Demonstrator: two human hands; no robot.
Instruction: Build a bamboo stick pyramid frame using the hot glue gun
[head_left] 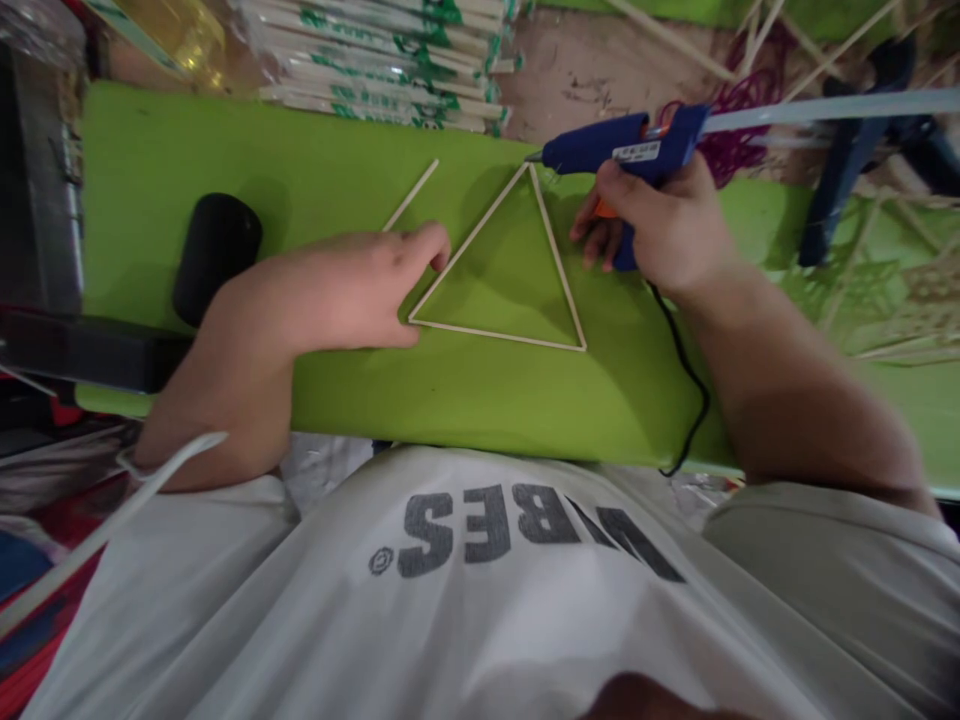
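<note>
Three thin wooden sticks form a triangle (497,335) on the green table (360,400). My left hand (375,285) rests at its lower left corner, fingers bent and closed at the left stick; the hand partly hides what the fingertips touch. My right hand (667,215) is wrapped round a blue glue gun (600,145), whose metal nozzle is at the top corner of the triangle. A clear glue stick (825,107) juts from the gun's rear. Another wooden stick (412,193) lies beyond my left hand, its near end hidden behind the hand.
A black cylinder (217,258) lies left of my left hand. Packaged sticks (390,60) lie along the far side. Purple string (739,125), a dark blue clamp-like tool (832,180) and loose sticks are at the right. A black cord (694,375) hangs down from the glue gun.
</note>
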